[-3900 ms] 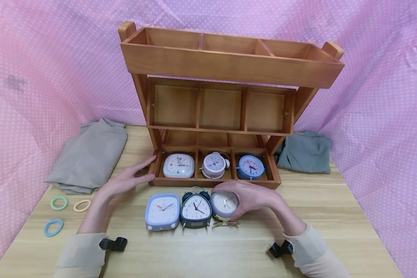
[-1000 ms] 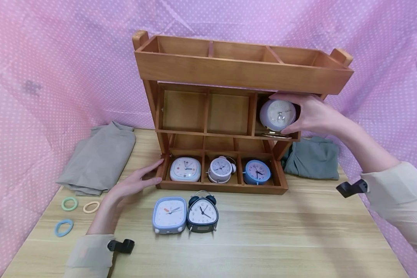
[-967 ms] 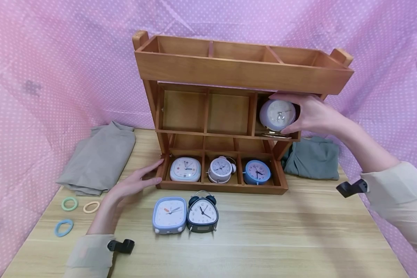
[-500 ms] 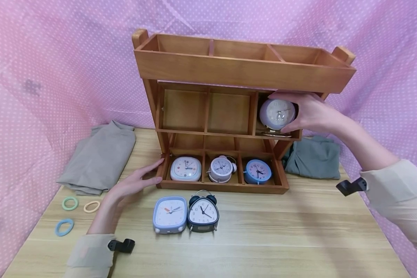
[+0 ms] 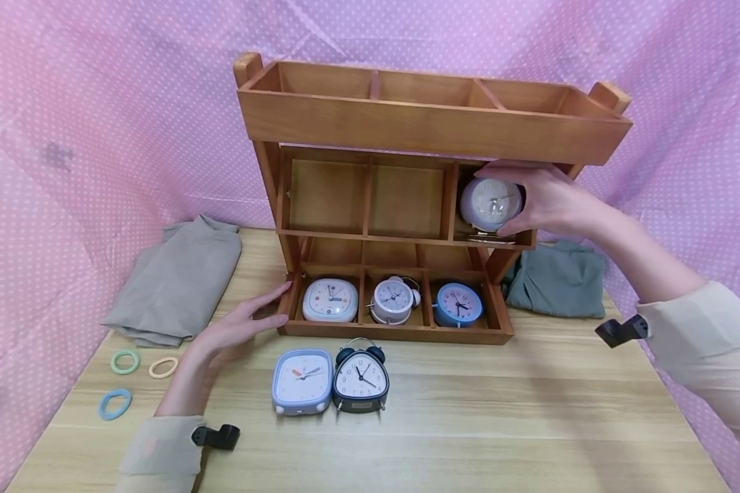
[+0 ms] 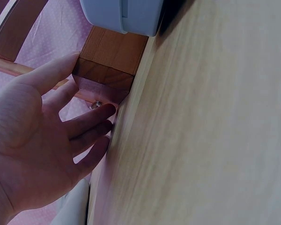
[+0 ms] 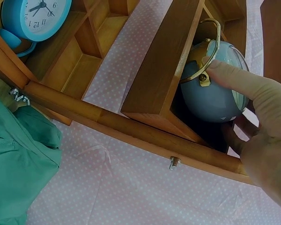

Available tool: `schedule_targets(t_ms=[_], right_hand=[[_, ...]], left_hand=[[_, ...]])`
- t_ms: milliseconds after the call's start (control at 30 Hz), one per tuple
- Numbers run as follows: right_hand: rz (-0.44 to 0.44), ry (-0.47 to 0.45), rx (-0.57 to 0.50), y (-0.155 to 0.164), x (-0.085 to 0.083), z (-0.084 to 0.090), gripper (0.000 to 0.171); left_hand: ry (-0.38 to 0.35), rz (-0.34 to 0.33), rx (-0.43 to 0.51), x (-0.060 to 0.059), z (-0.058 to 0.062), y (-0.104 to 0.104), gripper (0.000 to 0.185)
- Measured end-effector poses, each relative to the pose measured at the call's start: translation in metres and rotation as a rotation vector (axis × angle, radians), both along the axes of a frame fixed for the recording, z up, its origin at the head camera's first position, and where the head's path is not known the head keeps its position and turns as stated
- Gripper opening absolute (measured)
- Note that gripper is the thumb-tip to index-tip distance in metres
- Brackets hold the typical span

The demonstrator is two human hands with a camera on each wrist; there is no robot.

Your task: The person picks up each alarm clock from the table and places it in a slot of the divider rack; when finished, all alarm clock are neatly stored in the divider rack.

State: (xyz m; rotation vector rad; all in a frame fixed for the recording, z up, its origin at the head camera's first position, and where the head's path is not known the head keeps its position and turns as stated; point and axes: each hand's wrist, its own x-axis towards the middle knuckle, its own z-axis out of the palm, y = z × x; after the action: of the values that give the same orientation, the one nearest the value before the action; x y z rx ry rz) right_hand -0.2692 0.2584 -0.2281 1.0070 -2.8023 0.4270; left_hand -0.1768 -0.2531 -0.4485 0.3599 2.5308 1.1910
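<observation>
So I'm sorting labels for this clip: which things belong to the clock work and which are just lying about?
In hand:
round lilac clock, held by the right hand
wooden rack, left hand at its base
square clock
black clock

Lying about:
hair rings
grey cloth
green cloth

— Where was the round clock point(image 5: 490, 203)?
— In the rack's point(image 5: 432, 130) middle tier, inside the right hand point(image 5: 549, 202).
— And by the left hand point(image 5: 231, 329)?
— The rack's bottom corner touched its fingertips; two clocks point(image 5: 329, 380) stood just right of it.
</observation>
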Motion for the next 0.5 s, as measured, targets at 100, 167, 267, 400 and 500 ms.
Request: schedule_targets(t_ms=[100, 167, 267, 400, 500], right_hand=[[-0.008, -0.007, 0.006, -0.0009, 0.0004, -0.0002, 0.087], [-0.008, -0.012, 0.007, -0.0009, 0.0001, -0.0006, 0.087], [-0.008, -0.019, 0.004, -0.0013, 0.0001, -0.0008, 0.087], [-0.010, -0.028, 0.002, -0.0016, -0.0004, -0.0010, 0.087], [-0.010, -0.030, 0.001, -0.0019, -0.0009, -0.0013, 0.087]], left_hand=[[-0.003, 0.001, 0.005, 0.0001, 0.0001, 0.0000, 0.073], [-0.006, 0.004, 0.008, 0.0001, 0.0000, -0.0001, 0.074], [-0.006, 0.006, 0.007, 0.0002, -0.0001, -0.0002, 0.074], [-0.008, 0.009, 0.005, 0.0002, -0.0002, -0.0003, 0.074], [-0.011, 0.013, 0.005, 0.0004, 0.0000, -0.0002, 0.074]])
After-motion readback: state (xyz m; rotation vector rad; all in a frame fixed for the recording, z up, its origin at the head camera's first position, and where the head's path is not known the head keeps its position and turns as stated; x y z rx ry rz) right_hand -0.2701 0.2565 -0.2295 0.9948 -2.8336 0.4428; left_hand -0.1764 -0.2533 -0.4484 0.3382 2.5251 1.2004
